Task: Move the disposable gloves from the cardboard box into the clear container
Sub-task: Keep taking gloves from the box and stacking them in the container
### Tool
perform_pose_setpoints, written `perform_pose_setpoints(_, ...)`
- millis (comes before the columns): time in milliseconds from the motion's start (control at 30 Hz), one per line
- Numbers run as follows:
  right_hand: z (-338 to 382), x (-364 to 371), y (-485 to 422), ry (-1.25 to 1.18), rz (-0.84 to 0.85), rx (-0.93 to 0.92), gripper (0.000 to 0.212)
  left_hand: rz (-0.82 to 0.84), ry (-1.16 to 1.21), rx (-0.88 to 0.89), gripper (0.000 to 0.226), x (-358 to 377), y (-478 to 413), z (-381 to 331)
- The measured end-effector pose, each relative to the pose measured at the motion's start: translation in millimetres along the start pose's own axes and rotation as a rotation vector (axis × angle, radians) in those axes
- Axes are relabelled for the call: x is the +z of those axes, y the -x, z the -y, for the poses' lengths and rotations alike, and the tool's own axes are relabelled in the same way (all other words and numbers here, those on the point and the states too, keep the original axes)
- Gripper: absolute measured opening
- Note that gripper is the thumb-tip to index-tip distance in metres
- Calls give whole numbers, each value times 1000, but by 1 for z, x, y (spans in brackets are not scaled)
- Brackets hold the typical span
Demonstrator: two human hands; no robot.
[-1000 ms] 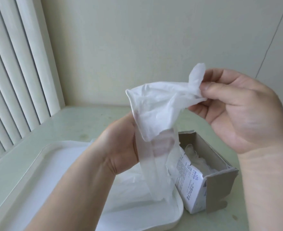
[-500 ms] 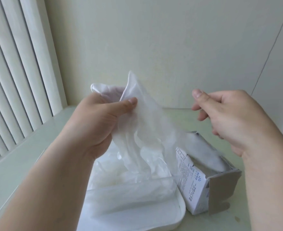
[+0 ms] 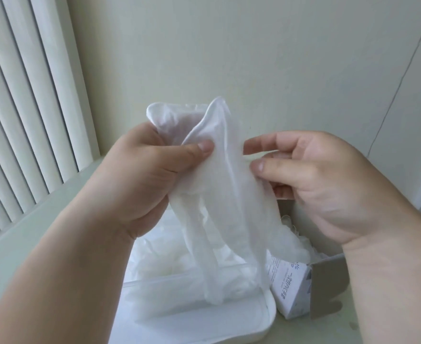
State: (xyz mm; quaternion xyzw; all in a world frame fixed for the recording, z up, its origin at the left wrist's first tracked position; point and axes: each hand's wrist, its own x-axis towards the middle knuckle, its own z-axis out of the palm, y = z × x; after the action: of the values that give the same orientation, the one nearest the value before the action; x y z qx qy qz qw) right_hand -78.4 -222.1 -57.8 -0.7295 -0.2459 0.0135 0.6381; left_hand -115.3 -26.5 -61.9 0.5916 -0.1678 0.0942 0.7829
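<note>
Left grip (image 3: 142,175) pinches a glove (image 3: 229,194) (thumb on top) dangling over the clear container (image 3: 155,285), beside the cardboard box (image 3: 288,291) by the bench's (image 3: 38,224) near edge; right grip (image 3: 316,184), loosely open, touches it.

Soft daylight, slight wide-angle distortion

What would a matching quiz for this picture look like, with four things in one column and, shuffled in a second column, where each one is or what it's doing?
Column A
1. thin translucent white disposable glove
2. left hand
3. grey-and-white printed cardboard box
4. clear plastic container

Column B
a. lies open to the container's right, with gloves inside
b. hangs in the air, fingers dangling down
c. pinches the glove's cuff
d. sits under the hanging glove, with gloves piled in it

Pairs: 1-b, 2-c, 3-a, 4-d
</note>
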Motion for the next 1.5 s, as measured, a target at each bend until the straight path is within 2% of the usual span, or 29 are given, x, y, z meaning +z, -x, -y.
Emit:
perform_pose_setpoints(67,2,-1,1,-29,-28,-13,11,-68,-56,31,24,2,0,-2)
perform_pose_setpoints(200,8,6,6,-56,138,-28,58,-49,-49,59,22,12,3,-4)
perform_pose_setpoints(267,6,14,6,107,180,-52,54,-33,-69,52,22,14,3,-3)
perform_pose_setpoints(333,2,23,2,201,114,-104,35,-20,-72,49,24,15,3,-2)
perform_pose_setpoints(400,-1,28,-1,163,7,-122,25,-43,-63,50,27,14,3,-1)
perform_pose_setpoints(533,-4,24,-4,-35,-47,-55,33,-97,-43,33,24,9,2,-2)
perform_pose_setpoints(700,0,16,-1,-413,154,144,34,-142,-42,-29,25,2,0,-2)
perform_pose_setpoints(867,1,12,-5,-600,244,181,25,-143,-2,-124,22,-4,-3,2)
perform_pose_setpoints(967,1,17,-4,-630,323,224,36,-137,9,-146,22,-4,-5,7)
perform_pose_setpoints(1033,-3,21,-5,-549,278,218,46,-120,10,-169,28,-5,-6,10)
perform_pose_setpoints(1100,-8,23,-7,-505,209,230,41,-120,18,-187,35,-6,-7,12)
perform_pose_setpoints(1167,-10,20,-9,-539,158,248,37,-138,15,-188,31,-7,-7,12)
perform_pose_setpoints(1267,-9,13,-9,-560,97,253,43,-299,3,-186,13,-9,-9,15)
perform_pose_setpoints(1367,-9,3,-10,-551,40,273,37,-452,-48,-202,24,-14,-12,16)
perform_pose_setpoints(1433,-10,-4,-11,-548,-41,247,37,-481,-30,-192,25,-17,-12,13)
perform_pose_setpoints(1500,-11,-8,-12,-493,-191,176,31,-476,-27,-187,24,-18,-11,9)
